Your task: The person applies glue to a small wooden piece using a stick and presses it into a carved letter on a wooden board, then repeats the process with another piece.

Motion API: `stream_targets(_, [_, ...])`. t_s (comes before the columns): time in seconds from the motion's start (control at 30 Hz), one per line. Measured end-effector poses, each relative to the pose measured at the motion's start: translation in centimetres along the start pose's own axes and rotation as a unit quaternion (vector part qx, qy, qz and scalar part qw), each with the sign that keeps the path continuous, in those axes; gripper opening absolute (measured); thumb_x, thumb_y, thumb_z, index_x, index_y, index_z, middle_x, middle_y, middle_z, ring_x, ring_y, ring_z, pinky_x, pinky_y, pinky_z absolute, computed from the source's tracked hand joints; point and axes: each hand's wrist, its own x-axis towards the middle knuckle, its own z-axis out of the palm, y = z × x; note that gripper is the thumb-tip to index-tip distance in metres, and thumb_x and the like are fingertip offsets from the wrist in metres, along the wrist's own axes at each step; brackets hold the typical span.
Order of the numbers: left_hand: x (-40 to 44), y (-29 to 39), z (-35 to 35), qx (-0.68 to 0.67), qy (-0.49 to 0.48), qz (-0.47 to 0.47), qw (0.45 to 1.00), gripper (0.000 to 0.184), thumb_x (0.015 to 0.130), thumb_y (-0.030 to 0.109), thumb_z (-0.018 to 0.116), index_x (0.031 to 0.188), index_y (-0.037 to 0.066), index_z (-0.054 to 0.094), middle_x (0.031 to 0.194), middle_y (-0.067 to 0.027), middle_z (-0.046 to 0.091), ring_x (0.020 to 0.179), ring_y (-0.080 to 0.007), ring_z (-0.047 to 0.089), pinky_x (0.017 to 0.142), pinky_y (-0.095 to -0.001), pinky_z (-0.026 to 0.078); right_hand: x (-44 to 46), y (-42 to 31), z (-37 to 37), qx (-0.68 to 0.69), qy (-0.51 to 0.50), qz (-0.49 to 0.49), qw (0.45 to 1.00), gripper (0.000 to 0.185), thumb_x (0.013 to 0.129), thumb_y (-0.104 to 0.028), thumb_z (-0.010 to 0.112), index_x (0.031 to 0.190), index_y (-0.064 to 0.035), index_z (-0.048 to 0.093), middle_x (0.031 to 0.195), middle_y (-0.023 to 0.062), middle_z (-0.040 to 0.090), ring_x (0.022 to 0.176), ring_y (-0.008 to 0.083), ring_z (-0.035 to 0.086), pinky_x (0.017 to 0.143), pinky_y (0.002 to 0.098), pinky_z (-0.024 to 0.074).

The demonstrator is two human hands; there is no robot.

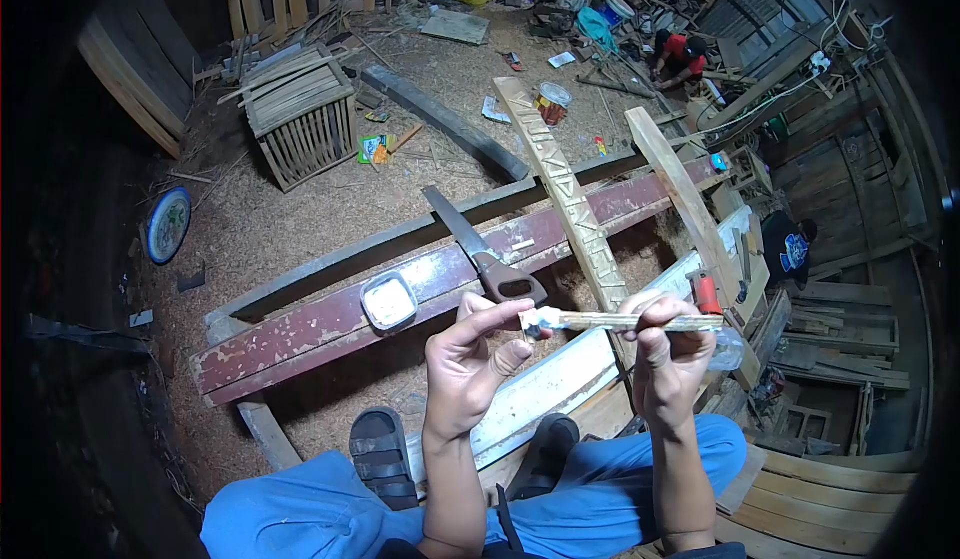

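Note:
My right hand (672, 364) pinches a thin wooden stick (610, 321) that points left, its tip coated with white paste. At that tip, my left hand (470, 359) holds a small light piece (531, 325) between thumb and forefinger, with white paste on it. Beyond my left hand, a square white tub (388, 301) rests on the worn red plank (300, 344). A handsaw (470, 234) lies across the same plank, its dark handle toward me. Further right, a long board with carved zigzag pieces (565, 189) crosses the red plank.
A slatted wooden crate (300, 119) stands on the shavings-covered floor, near a dark beam (445, 119). A can (553, 102) is beyond the carved board. One person in red (684, 54) crouches at the back right; another in dark clothing (787, 249) is at right.

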Motion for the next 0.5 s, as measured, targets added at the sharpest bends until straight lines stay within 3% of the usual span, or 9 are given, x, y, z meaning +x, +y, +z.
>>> stream_targets(0.13, [-0.33,0.08,-0.18,0.04,0.006,-0.009,0.999,0.041,0.089,0.005,0.078,0.127,-0.006,0.067,0.105,-0.0095,0.067,0.098,-0.0207,0.068,0.092,-0.0335,0.053,-0.12,0.22,0.19,-0.036,-0.001,-0.021,0.999,0.015,0.092,-0.001,0.075,0.105,0.0034,0.069,0.101,0.0151,0.068,0.088,0.0178,0.066,0.08,0.0297,0.0552])
stream_targets(0.2, [-0.18,0.62,0.22,0.005,0.015,-0.032,0.999,0.041,0.089,0.005,0.079,0.128,-0.003,0.069,0.102,-0.0074,0.07,0.098,-0.0143,0.059,0.097,-0.03,0.043,0.01,0.13,0.31,-0.005,0.027,-0.018,0.999,0.015,0.091,0.001,0.075,0.104,0.0039,0.07,0.1,0.015,0.069,0.088,0.0183,0.066,0.08,0.0289,0.0544])
stream_targets(0.33, [-0.02,0.62,0.31,-0.018,0.018,-0.023,0.999,0.041,0.089,0.005,0.079,0.128,-0.004,0.069,0.102,-0.0071,0.07,0.098,-0.0143,0.058,0.095,-0.0296,0.044,-0.09,0.55,-0.04,-0.059,-0.029,-0.027,0.997,0.015,0.092,0.0,0.075,0.105,0.0038,0.069,0.103,0.0152,0.067,0.089,0.0175,0.065,0.08,0.0288,0.0533])
stream_targets(0.5, [-0.02,0.58,0.03,0.004,0.032,-0.027,0.999,0.041,0.09,0.006,0.079,0.128,-0.005,0.069,0.102,-0.0078,0.068,0.099,-0.0144,0.06,0.094,-0.0289,0.045,0.03,0.2,0.37,-0.011,0.012,-0.006,1.0,0.015,0.09,0.002,0.076,0.104,0.0031,0.07,0.101,0.0145,0.068,0.091,0.0191,0.065,0.08,0.0303,0.0531])
